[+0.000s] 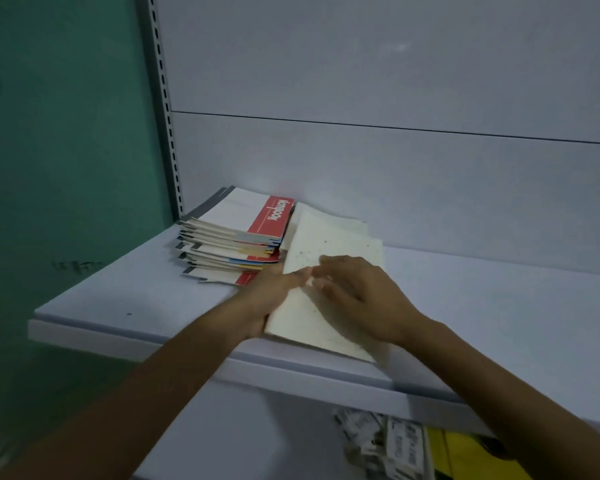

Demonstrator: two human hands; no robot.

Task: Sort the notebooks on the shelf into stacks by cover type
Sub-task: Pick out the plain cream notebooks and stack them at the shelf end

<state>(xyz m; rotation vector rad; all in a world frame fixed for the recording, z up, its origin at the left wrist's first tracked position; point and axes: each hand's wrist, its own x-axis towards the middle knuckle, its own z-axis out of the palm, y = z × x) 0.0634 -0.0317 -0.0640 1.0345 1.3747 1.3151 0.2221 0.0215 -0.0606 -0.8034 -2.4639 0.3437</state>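
The left hand (274,299), at the centre of the frame, grips the near-left edge of the plain cream notebooks (329,282), fingers tucked under the edge and thumb lying on top. The right hand (357,296), just to its right, rests open and flat on the same top cover, fingers spread and pressing down; it clasps nothing.

The sorting looks well advanced. Left of centre, a stack of printed-cover notebooks (236,233) sits against the back of the white shelf (136,296), its edges fanned a little untidily. Touching it on the right lies the cream pile, speckled with dark spots, with the topmost book skewed against those beneath. No loose notebooks show elsewhere on the shelf, so what remains seems to be squaring up the cream pile and perhaps tidying the printed one.

The only readable writing is "Notebook" in white on the red band of the top printed cover. On the lower shelf, at the bottom right, some printed packets (385,445) carry text too blurred to read.
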